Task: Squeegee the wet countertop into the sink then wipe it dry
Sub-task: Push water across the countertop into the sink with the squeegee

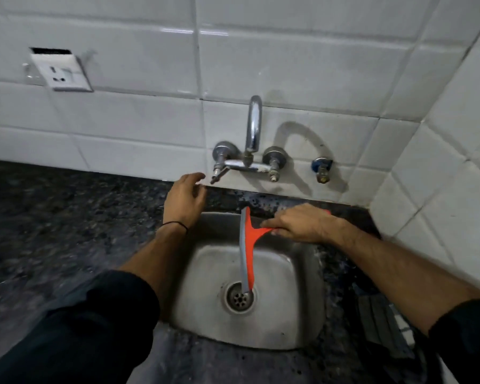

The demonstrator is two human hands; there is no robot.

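The right hand (302, 224) gripped the handle of the red squeegee (248, 245), fingers closed around it, at the sink's (302, 314) back right edge. The blade hung over the basin, its lower end above the drain (237, 296). The left hand (183, 200), fingers loosely spread and empty, hovered at the sink's back left corner, near the tap (251, 151). Dark countertop (53, 217) surrounded the sink.
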